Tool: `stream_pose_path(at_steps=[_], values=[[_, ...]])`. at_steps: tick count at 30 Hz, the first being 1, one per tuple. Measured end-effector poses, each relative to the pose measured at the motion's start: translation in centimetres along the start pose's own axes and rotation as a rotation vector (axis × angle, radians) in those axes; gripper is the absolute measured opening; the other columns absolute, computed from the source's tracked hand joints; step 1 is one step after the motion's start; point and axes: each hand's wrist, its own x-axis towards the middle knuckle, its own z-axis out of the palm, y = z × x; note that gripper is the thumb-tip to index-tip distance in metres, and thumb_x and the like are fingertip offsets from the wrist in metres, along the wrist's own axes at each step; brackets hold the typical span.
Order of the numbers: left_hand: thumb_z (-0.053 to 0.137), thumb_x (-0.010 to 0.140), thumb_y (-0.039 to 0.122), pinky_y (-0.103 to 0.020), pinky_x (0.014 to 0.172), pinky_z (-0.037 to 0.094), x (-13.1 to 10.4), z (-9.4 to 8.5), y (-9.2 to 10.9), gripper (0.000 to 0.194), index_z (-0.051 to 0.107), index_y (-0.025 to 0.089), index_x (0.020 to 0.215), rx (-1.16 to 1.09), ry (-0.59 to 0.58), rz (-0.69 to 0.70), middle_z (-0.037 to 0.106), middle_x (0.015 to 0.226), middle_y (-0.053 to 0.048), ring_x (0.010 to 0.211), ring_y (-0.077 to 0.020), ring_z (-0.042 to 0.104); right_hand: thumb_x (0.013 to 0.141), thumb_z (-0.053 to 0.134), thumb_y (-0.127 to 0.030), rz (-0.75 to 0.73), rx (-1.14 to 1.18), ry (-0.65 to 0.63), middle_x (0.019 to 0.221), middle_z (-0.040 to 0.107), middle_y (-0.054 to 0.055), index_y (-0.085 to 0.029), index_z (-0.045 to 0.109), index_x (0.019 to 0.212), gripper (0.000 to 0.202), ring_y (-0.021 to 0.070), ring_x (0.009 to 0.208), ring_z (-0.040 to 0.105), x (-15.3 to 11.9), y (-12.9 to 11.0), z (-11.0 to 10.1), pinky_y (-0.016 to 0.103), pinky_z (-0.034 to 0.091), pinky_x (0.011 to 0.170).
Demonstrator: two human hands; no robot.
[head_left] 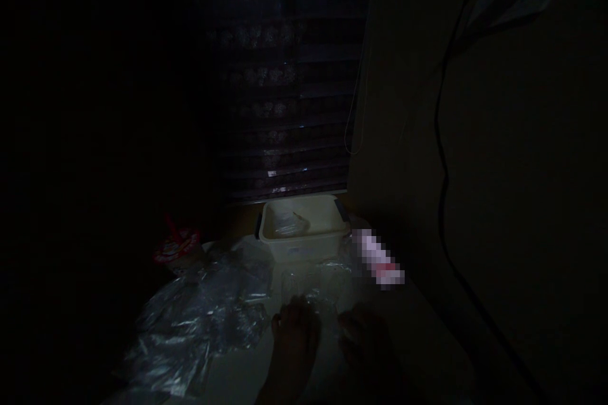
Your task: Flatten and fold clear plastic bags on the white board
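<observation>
The scene is very dark. My left hand [295, 335] is at the bottom centre, its fingers curled on the near edge of a clear plastic bag [313, 281] that lies on the white table. Beside it, my right hand [363, 335] is a dim shape with bent fingers at the bag's lower right side; its fingertips are hard to make out. To the left spreads a crumpled pile of clear plastic bags [204, 310]. Behind the bag stands a white bin [304, 250] with dark handles, and a clear plastic packet [289, 223] lies inside it.
A cup with a red lid [178, 247] and a red straw stands at the left. A bright, pixelated device [379, 258] lies right of the bin. Blinds [285, 107] hang behind the table, and a black cable [441, 171] runs down the right wall.
</observation>
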Motion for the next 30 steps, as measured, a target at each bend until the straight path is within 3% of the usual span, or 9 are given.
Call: stream_pose_path(at_steps=[7,11,14,20,25,30], values=[[0.036,0.078,0.020,-0.038,0.073,0.038,0.3,-1.8,0.1,0.031,0.050,0.020,0.106,-0.010,-0.060,0.073,0.049,0.115,-0.008,0.095,-0.0222,0.048,0.075,0.043,-0.030,0.016,-0.042,-0.021,0.107,0.053,0.003,-0.029,0.050,0.108,0.033,0.0223,0.101,0.046,-0.3,-0.2,0.3,0.038,0.041,0.080],[0.033,0.081,0.020,-0.039,0.081,0.037,-0.1,-1.1,-0.2,0.041,0.032,0.020,0.121,0.033,-0.031,0.301,0.036,0.127,-0.007,0.111,-0.0206,0.037,0.076,0.043,-0.031,0.019,-0.055,-0.020,0.108,0.052,0.004,-0.028,0.051,0.106,0.031,0.0232,0.103,0.045,-0.7,0.1,1.0,0.041,0.039,0.082],[0.031,0.082,0.021,-0.045,0.084,0.034,-0.6,-0.3,-0.3,0.042,0.026,0.021,0.124,0.099,-0.037,0.391,0.032,0.128,-0.009,0.115,-0.0220,0.032,0.075,0.043,-0.030,0.007,-0.050,-0.023,0.106,0.054,0.004,-0.028,0.052,0.104,0.030,0.0233,0.102,0.046,-0.8,0.2,1.1,0.041,0.040,0.082],[0.028,0.084,0.029,-0.052,0.084,0.032,-0.6,-0.4,-0.5,0.039,0.028,0.025,0.123,0.099,-0.103,0.401,0.033,0.127,-0.011,0.116,-0.0255,0.030,0.076,0.041,-0.029,0.017,0.018,-0.095,0.119,0.043,0.006,-0.026,0.045,0.112,0.036,0.0242,0.109,0.038,-0.6,0.7,0.9,0.042,0.036,0.086],[0.028,0.083,0.035,-0.055,0.085,0.030,-0.3,-0.7,-0.6,0.039,0.031,0.028,0.122,0.070,-0.140,0.382,0.033,0.128,-0.011,0.117,-0.0303,0.024,0.079,0.035,-0.020,-0.028,0.097,-0.164,0.116,0.047,0.004,-0.027,0.044,0.113,0.036,0.0172,0.102,0.046,-0.4,2.4,0.6,0.034,0.040,0.082],[0.028,0.083,0.036,-0.054,0.085,0.030,-0.3,-0.7,-0.7,0.039,0.031,0.028,0.122,0.056,-0.136,0.394,0.032,0.128,-0.011,0.118,-0.0309,0.023,0.077,0.039,-0.025,-0.051,0.186,-0.167,0.113,0.049,0.005,-0.028,0.042,0.114,0.037,0.0210,0.098,0.049,-1.2,2.8,-0.3,0.038,0.043,0.078]])
